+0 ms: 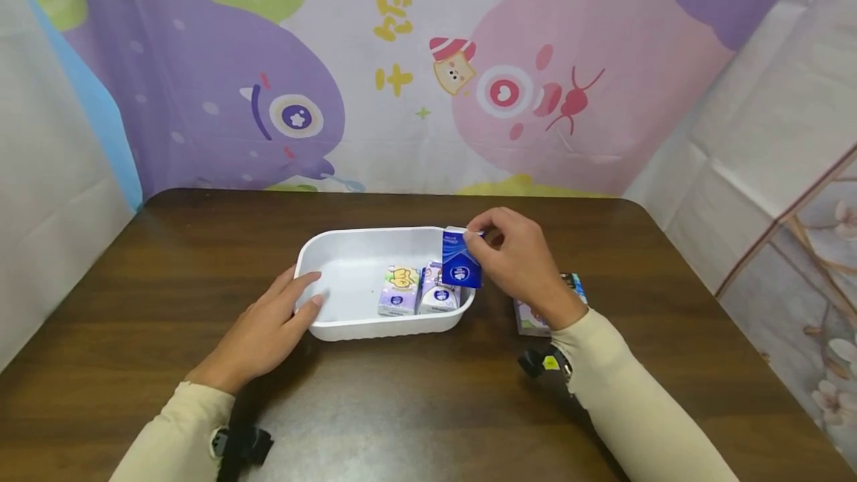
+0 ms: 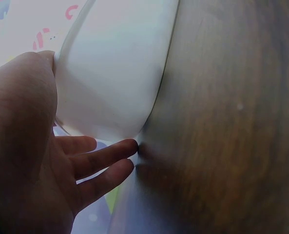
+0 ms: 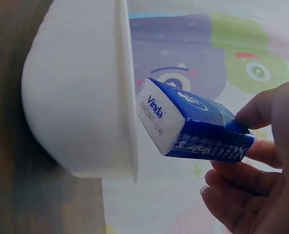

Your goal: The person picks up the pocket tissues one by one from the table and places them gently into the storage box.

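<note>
Pinching a blue tissue pack [image 1: 462, 260] over the white tray [image 1: 348, 292], two-o'clock rim!
Clasping it between thumb and fingertips of the right hand [image 1: 514, 255]; touching the tray at nine o'clock with the left hand [image 1: 264, 329], fingers spread loosely.

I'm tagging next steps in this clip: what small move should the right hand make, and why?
Probably ease the blue pack inward and down into the white tray. The right hand pinches it just above the tray's right end, two printed packs already lie inside, and the left hand touches the left end.
</note>
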Available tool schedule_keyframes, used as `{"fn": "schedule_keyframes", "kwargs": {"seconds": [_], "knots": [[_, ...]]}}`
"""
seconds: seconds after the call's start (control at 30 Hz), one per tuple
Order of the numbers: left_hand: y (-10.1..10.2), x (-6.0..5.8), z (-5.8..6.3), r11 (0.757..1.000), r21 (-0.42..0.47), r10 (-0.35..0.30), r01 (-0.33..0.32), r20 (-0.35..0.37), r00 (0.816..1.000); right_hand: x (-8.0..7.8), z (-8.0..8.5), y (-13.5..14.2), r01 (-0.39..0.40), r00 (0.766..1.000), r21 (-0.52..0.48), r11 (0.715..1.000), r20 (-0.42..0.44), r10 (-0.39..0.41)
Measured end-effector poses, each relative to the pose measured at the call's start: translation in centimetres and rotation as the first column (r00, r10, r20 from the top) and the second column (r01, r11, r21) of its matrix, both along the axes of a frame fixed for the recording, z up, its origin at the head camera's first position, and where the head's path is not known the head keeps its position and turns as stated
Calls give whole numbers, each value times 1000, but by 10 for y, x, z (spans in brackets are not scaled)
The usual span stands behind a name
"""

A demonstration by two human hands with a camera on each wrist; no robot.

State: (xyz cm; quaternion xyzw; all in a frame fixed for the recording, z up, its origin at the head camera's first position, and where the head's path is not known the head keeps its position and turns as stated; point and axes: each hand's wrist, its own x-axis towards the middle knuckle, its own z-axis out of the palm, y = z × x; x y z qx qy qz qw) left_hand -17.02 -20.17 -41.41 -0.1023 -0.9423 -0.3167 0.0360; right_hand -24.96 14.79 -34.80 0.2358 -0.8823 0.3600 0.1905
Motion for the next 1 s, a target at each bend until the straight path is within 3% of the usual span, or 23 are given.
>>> {"fn": "schedule_keyframes", "kwargs": {"seconds": [0.3, 1.0], "knots": [[-1, 0, -2, 1000, -4, 2, -2, -2, 1000, -3, 3, -14, -42, 999, -41, 998, -29, 41], [0, 0, 0, 1000, -1, 7, -7, 8, 1000, -7, 2, -32, -79, 996, 14, 997, -35, 79]]}}
